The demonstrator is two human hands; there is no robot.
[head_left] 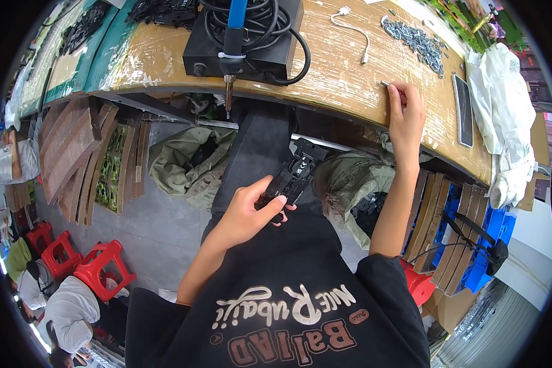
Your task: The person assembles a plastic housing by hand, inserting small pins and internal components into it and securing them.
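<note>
My left hand (249, 211) is closed round a black moulded plastic part (297, 168), held tilted above my lap. The thumb lies on the part's near end. Over the bench's front edge, my right hand (405, 113) reaches out, thumb and index finger pinched on a small grey metal piece (383, 83) at the benchtop. Beyond it lies a loose pile of similar small grey pieces (416, 46). To the left, a blue-handled soldering iron (233, 49) points its metal tip down past the bench edge, apart from both hands.
A black box (196, 52) with coiled black cable stands on the wooden bench (343, 73). A white cable (365, 46), a phone (463, 110) and white plastic sheeting (503, 104) lie rightward. Below are green sacks (187, 162), stacked boards (73, 153) and red stools (104, 267); people sit lower left.
</note>
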